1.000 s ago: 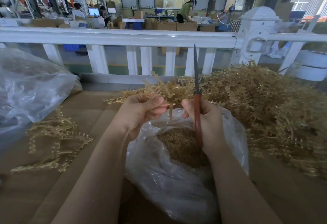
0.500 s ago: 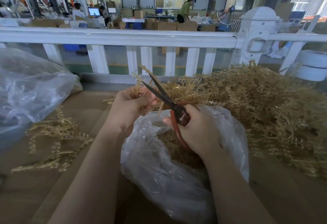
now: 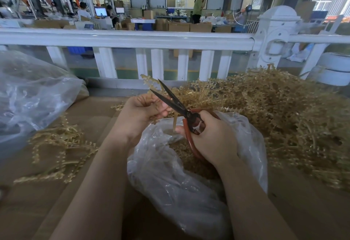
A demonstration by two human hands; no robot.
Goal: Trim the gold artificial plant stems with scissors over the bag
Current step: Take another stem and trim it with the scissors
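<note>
Dangling below left fingers (image 3: 161, 109): gold stem (image 3: 174, 124)

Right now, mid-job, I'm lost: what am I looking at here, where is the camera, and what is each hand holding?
No machine here: a person works bare-handed, filmed by one wide camera on their head looking forward and down. The left hand pinches a gold plant sprig with its stem end hanging down. The right hand grips red-handled scissors, blades parted beside the sprig. Below sits a clear plastic bag holding gold trimmings. A big heap of gold stems lies to the right, a smaller bunch to the left, on a brown cardboard surface.
</note>
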